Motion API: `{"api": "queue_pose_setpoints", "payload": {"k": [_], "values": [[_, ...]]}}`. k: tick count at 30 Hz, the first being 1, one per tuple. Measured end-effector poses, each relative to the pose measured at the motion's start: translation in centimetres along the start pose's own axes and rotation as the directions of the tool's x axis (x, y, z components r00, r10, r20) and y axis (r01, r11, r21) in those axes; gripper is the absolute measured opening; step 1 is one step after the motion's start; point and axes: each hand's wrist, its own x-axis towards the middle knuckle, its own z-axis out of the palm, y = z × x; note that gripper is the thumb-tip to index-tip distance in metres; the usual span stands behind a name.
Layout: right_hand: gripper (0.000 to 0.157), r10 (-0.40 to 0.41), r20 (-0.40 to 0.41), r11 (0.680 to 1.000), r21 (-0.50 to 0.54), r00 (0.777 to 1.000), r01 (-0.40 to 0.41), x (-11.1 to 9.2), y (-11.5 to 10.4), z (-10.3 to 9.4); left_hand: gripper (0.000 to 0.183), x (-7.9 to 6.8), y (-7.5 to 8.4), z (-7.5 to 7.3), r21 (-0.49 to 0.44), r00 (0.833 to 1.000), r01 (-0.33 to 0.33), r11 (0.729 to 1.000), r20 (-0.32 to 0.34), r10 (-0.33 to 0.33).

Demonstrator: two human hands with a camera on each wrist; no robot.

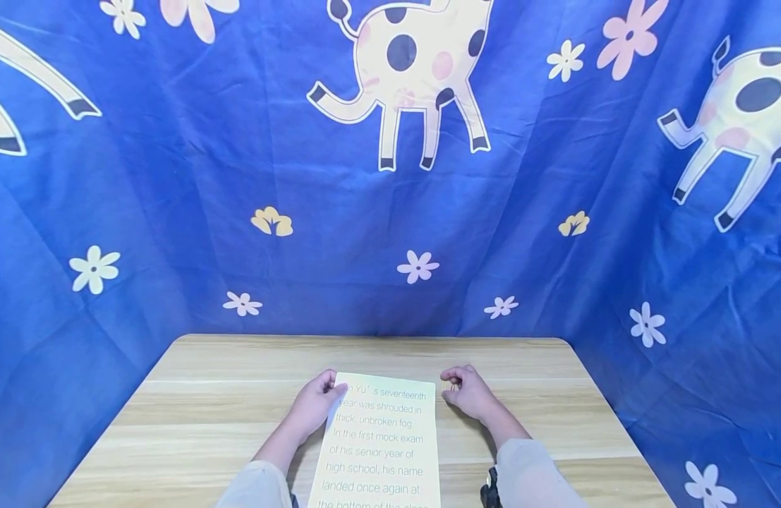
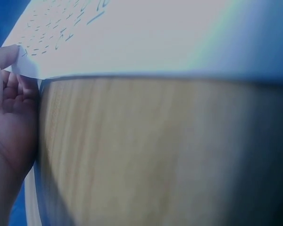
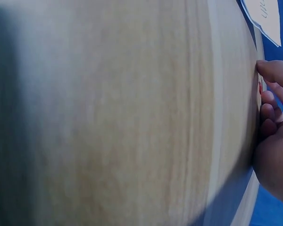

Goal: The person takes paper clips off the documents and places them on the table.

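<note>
A pale yellow paper sheet (image 1: pixel 380 451) with large printed English text lies in front of me, its lower end cut off by the frame. My left hand (image 1: pixel 314 404) pinches its upper left corner, thumb on top and fingers underneath. In the left wrist view the thumb presses on the corner of the paper (image 2: pixel 132 37), which bends slightly there. Just right of the sheet's upper right corner is my right hand (image 1: pixel 471 395), fingers curled toward the thumb. A small pale thing (image 1: pixel 450 386) shows between them, with a red mark in the right wrist view; I cannot tell its kind.
The light wooden table (image 1: pixel 193 395) has rounded far corners. Behind it and at both sides hangs a blue curtain (image 1: pixel 339 268) with printed cows and flowers. A black strap (image 1: pixel 489 488) sits at the right wrist, by the light sleeve (image 1: pixel 533 473).
</note>
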Motion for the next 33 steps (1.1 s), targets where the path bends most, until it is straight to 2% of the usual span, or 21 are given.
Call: {"api": "queue_pose_setpoints", "payload": {"k": [8, 20, 33], "values": [[0.057, -0.009, 0.005, 1.000, -0.021, 1.000, 0.009, -0.17, -0.09, -0.08, 0.023, -0.05, -0.15, 0.05, 0.013, 1.000, -0.004, 1.000, -0.008, 0.004], [0.058, -0.027, 0.009, 0.999, -0.042, 1.000, 0.027, -0.28, -0.01, -0.11, 0.023, 0.04, -0.21, -0.02, 0.013, 1.000, -0.005, 1.000, -0.028, 0.005], [0.065, -0.046, -0.015, 0.997, -0.056, 0.999, 0.045, -0.69, -0.39, -0.01, 0.011, -0.38, -0.06, 0.31, 0.139, 0.996, -0.081, 0.987, -0.031, 0.086]]}}
